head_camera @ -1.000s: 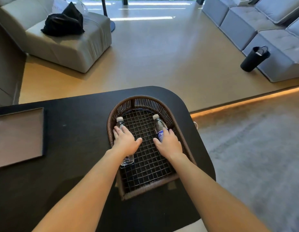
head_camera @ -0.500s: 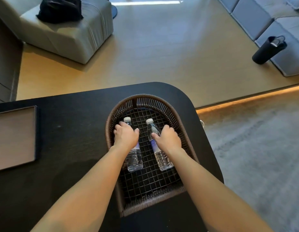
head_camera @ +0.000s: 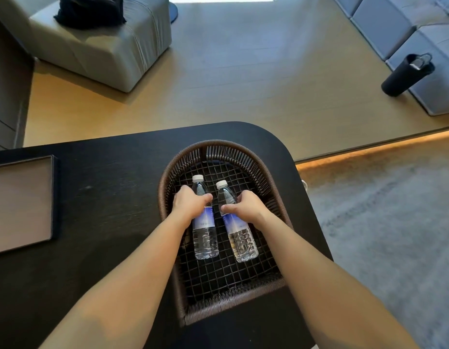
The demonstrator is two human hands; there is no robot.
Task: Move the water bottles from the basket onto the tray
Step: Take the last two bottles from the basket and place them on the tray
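Observation:
Two clear water bottles with white caps and blue labels are in the brown woven basket on the black table. My left hand is closed around the upper part of the left bottle. My right hand is closed around the upper part of the right bottle. Both bottles point away from me, side by side over the basket's mesh floor; I cannot tell whether they touch it. The brown tray lies at the table's left edge, well apart from both hands.
The black table ends in a rounded far right corner beside the basket. Beyond it lie a wooden floor, a grey armchair with a black bag, grey sofa modules and a dark flask. A grey carpet is at right.
Both hands have drawn the bottles toward the basket's middle and nearer to me, with more of each bottle body now showing. The view has tilted down and moved closer.

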